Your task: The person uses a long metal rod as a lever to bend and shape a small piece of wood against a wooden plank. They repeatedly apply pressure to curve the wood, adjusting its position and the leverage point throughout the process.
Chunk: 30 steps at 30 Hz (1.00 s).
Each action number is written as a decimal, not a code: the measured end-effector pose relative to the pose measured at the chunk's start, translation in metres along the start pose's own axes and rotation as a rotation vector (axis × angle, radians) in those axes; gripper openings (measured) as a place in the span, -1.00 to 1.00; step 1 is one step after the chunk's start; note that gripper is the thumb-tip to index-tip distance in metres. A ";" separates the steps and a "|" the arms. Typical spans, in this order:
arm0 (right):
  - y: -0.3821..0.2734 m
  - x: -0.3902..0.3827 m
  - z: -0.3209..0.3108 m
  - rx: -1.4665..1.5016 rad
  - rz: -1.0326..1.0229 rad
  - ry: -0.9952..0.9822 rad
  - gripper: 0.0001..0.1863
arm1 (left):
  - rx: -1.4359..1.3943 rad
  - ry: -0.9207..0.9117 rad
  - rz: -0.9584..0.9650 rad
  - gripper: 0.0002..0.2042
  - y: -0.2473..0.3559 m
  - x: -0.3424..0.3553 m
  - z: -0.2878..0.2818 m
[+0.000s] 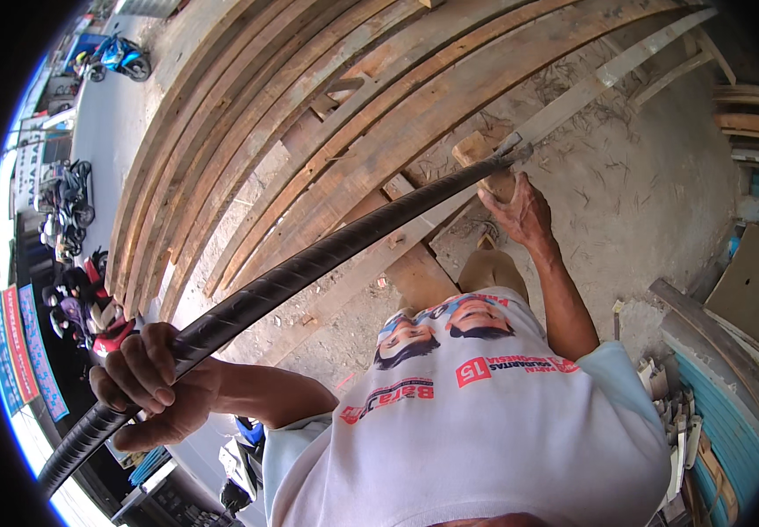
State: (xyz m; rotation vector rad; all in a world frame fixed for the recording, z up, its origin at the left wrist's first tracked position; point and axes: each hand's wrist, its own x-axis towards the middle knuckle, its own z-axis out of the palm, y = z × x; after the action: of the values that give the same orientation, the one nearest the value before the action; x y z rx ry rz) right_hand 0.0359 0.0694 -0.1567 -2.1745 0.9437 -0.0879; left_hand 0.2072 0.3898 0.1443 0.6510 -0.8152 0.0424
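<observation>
A long black pry bar (309, 266), spirally wrapped along its shaft, slants across the view from lower left to upper right. Round its near end, at the left, curl the fingers of my left hand (164, 386). The bar's narrow metal tip (509, 145) lies over a short, rough wooden block (470, 149). My right hand (520, 211) is closed round the near part of that block, just under the tip. Beneath them runs a long pale board (564, 114); whether the tip touches it cannot be made out.
Several long timber beams (327, 132) lie side by side beyond the bar. A wooden crosspiece (419, 277) sits near my feet. Stacked boards and blue sheets (731, 430) stand at the right. Parked motorbikes (68, 206) line the road at the left.
</observation>
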 end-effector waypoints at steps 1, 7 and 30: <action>0.003 -0.003 0.002 -0.041 -0.001 -0.009 -0.11 | -0.097 -0.024 -0.065 -0.71 0.016 0.013 -0.006; -0.002 -0.001 -0.002 -0.022 0.042 -0.036 -0.21 | -0.004 0.048 -0.057 -0.62 0.039 0.025 0.004; 0.002 -0.012 0.014 -0.054 -0.038 0.078 -0.27 | -0.006 0.448 -0.051 -0.70 0.064 -0.122 -0.068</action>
State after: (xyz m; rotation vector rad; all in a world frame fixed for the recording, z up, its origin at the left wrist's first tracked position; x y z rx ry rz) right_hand 0.0312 0.0851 -0.1655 -2.2535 0.9586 -0.1678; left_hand 0.1497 0.5043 0.0599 0.6255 -0.3665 0.1341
